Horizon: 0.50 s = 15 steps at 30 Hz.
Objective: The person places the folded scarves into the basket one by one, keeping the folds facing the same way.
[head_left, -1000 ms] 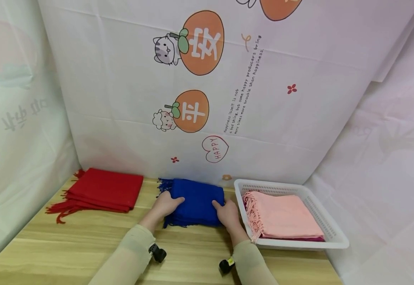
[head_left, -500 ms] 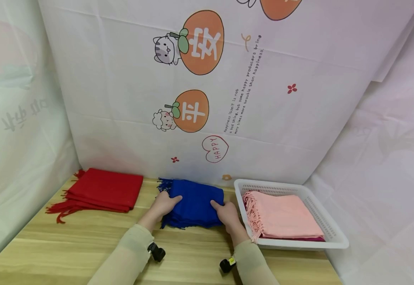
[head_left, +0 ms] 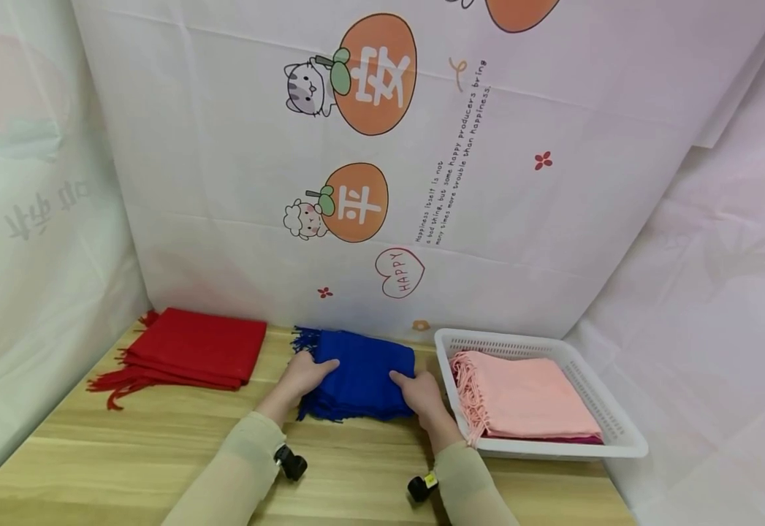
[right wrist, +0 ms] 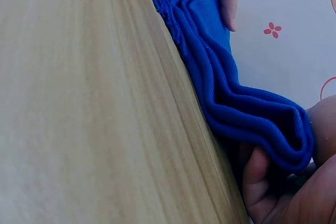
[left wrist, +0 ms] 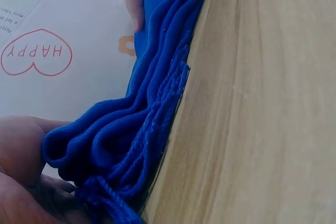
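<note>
- Near the far edge of the tabletop (head_left: 356, 467), the folded blue scarf (head_left: 365, 380) lies between the red scarf (head_left: 194, 347) and the white basket (head_left: 553, 448).
- I have the left hand (head_left: 306, 374) and right hand (head_left: 421, 394) pinching its two ends.
- Since a second ago it has barely shifted — I judge the hold settled.

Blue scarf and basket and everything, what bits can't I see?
Blue scarf: head view, underside hidden by its own top.
White basket: head view, floor mostly hidden by the pink scarf.
Purple cloth: head view, mostly hidden by that pink scarf.
Left hand: left wrist view, cut off by the left edge.
Highest orange picture: head view, cut off by the top edge.
</note>
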Motion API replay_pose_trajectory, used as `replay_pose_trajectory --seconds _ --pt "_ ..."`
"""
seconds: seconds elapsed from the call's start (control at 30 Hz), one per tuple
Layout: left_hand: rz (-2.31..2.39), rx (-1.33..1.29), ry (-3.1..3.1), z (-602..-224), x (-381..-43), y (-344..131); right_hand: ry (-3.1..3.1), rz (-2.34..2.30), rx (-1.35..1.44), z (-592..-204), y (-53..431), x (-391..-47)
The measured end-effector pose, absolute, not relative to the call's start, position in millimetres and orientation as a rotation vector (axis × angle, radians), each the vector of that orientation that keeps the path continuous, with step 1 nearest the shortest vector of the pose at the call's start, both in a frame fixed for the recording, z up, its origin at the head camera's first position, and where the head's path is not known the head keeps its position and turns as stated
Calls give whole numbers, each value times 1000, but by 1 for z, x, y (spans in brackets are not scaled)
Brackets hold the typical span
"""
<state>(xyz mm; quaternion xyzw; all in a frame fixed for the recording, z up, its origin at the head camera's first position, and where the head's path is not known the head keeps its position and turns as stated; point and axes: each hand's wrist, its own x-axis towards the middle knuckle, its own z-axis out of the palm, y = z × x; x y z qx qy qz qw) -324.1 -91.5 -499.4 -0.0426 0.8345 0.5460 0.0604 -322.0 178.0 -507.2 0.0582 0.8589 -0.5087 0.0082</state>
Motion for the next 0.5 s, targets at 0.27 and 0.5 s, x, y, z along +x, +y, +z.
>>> replay_pose_trajectory --seconds 0.27,0.5 --pt "1655 -138 2512 -500 -326 -90 2672 -1608 188 -509 179 -323" --pt "1668 -144 2517 -501 -325 -89 2677 -1600 162 -510 182 -323"
